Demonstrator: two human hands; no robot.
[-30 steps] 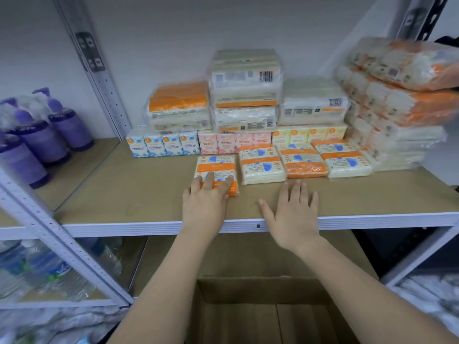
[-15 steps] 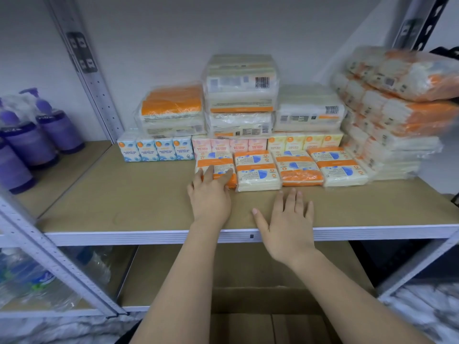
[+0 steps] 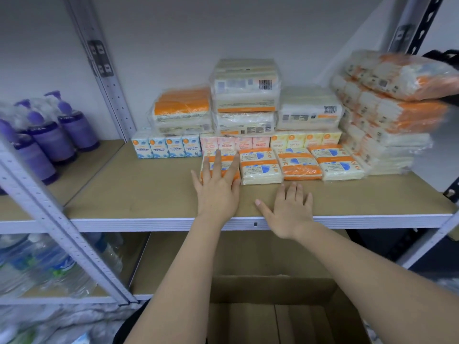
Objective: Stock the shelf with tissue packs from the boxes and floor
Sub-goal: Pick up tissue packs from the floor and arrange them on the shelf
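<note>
Tissue packs: a front row of four flat orange-and-white packs lies on the shelf (image 3: 149, 194); the leftmost pack (image 3: 211, 167) sits at the row's left end, touching the second pack (image 3: 260, 167).
Left hand: the left hand (image 3: 218, 187) lies palm down with straight, spread fingers on top of the leftmost pack; nothing is gripped, the fingers only press flat on the wrapper.
Right hand: the right hand (image 3: 288, 209) rests flat on the bare shelf board near its front edge, fingers straight and slightly spread, holding nothing, just in front of the second and third packs.
Behind the row: a line of small upright mini tissue boxes stands against the flat packs, blue ones (image 3: 166, 147) at left, pink ones (image 3: 236, 144) in the middle, yellow ones (image 3: 305, 140) at right.
Upper stack: larger wrapped bundles (image 3: 246, 95) are piled on top of the small boxes, near the back wall.
Right side: a tall, leaning pile of orange-and-white bundles (image 3: 387, 120) stands at the right end of the shelf, touching the row.
Left bay: purple pump bottles (image 3: 54, 135) stand on the neighbouring shelf, past the grey upright.
Below: an open cardboard box (image 3: 273, 306) sits under the forearms, and wrapped water bottles (image 3: 44, 266) fill the lower left shelf.
</note>
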